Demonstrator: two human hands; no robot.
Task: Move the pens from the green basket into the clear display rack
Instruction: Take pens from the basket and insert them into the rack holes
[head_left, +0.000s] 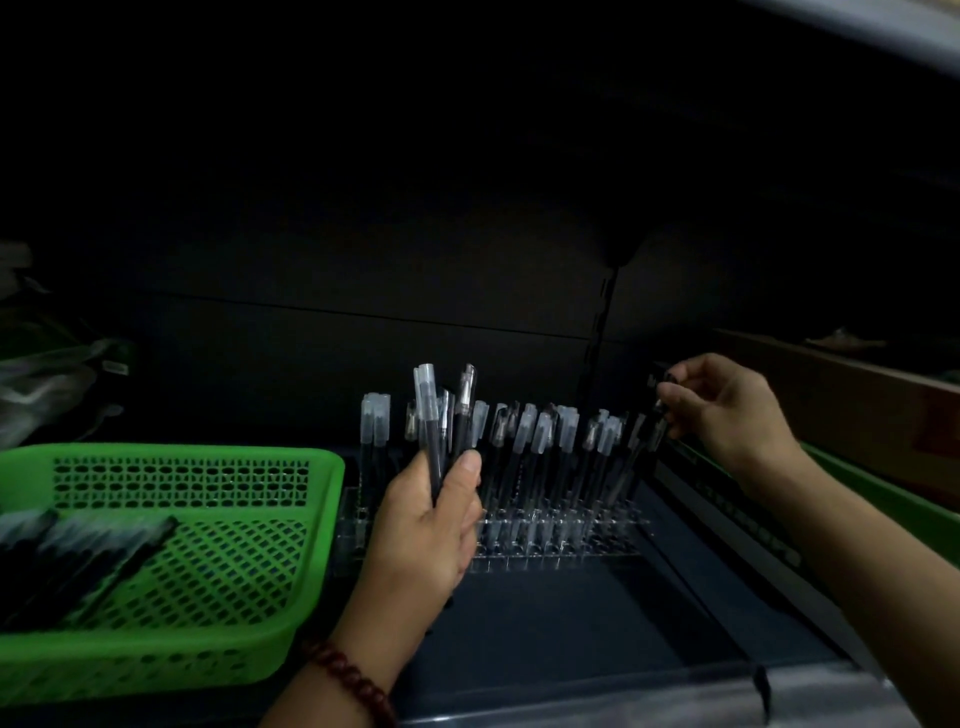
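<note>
Holding a small bunch of pens (441, 415) upright, the left hand (426, 525) has its fingers curled round the dark barrels and the thumb pressed against the front of them, with the clear caps sticking up above the fist. It sits right in front of the left part of the clear rack (561, 540), which stands on the dark shelf (571, 623) just beside the green basket (332, 467). A beaded bracelet (353, 680) is on that wrist. Over at the far right end of the rack, the right hand (727, 410) looks like it's pinching the top of a single dark pen (658, 410) between thumb and forefinger, the other fingers loosely curled behind. It's pretty dim there, so I can't tell if that pen's tip is down in a slot or not. A whole row of pens (535, 441) is standing in the rack already, caps up, some leaning a bit. More pens (78, 561) lie in a blurry heap in the left side of the basket, on its mesh bottom. Off to the right there's a cardboard box (857, 405) with a green tray edge (883, 493) in front of it, and some plastic bags (52, 379) sit in the shadows behind the basket on the left.
</note>
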